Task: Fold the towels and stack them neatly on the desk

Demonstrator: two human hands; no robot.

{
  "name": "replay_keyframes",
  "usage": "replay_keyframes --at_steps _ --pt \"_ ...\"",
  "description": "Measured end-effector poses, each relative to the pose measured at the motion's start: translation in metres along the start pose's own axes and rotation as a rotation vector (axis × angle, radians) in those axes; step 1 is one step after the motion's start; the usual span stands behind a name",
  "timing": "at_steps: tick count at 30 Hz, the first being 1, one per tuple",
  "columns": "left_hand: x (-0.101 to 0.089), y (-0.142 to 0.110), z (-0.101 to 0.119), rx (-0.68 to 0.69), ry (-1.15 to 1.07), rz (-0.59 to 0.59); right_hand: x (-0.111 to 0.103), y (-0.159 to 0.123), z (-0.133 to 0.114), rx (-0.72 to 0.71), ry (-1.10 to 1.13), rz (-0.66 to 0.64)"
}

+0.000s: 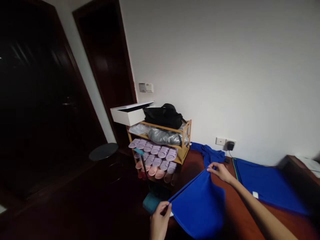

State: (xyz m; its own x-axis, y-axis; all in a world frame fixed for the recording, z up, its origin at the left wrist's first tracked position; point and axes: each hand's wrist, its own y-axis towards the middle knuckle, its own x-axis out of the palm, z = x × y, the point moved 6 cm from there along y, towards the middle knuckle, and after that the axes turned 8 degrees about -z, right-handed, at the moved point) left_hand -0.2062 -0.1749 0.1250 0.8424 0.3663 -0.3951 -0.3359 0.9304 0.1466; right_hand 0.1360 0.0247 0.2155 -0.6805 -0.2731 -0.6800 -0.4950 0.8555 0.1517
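A piece of blue fabric (200, 206) hangs between my two hands, its top edge pulled into a slanting line. My left hand (160, 216) pinches the lower left corner, beside a small white tag. Higher and to the right, my right hand (220, 171) pinches the other corner between thumb and fingers. The cloth's lower part drops out at the bottom of the view. Behind my right hand, a crumpled blue cloth (208, 154) lies against the wall. To the right, a flat blue cloth (272, 183) with a white label rests on the reddish-brown surface (241, 213).
A wooden rack (186, 140) holds rows of slippers (156, 149), a plastic-wrapped bundle (165, 136), a black bag (163, 116) and a white box (128, 115). Left of it stands a round stool (103, 151). A teal dustpan (151, 201) is near my left hand. A plug (230, 145) sits in the wall socket.
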Motion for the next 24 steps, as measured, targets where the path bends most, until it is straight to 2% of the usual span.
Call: replay_keyframes --at_steps 4,7,9,12,14,17,24 --pt "-0.012 -0.008 0.081 0.221 -0.011 0.015 -0.08 -0.083 -0.042 -0.06 0.074 0.104" --pt "-0.019 -0.008 0.145 0.356 -0.001 0.014 -0.129 -0.138 -0.07 -0.073 0.072 0.238" --pt "-0.02 -0.003 0.184 0.409 -0.044 -0.017 -0.151 -0.167 -0.081 -0.062 0.066 0.318" --pt "-0.013 0.01 0.227 0.419 -0.094 -0.106 -0.169 -0.199 -0.09 -0.032 0.065 0.375" --pt "-0.004 0.016 0.246 0.414 -0.145 -0.188 -0.176 -0.217 -0.093 -0.009 0.063 0.41" --pt "0.006 0.018 0.26 0.391 -0.213 -0.285 -0.182 -0.239 -0.098 0.015 0.053 0.453" --pt "0.009 0.002 0.276 0.389 -0.203 -0.353 -0.186 -0.276 -0.108 -0.001 0.027 0.449"
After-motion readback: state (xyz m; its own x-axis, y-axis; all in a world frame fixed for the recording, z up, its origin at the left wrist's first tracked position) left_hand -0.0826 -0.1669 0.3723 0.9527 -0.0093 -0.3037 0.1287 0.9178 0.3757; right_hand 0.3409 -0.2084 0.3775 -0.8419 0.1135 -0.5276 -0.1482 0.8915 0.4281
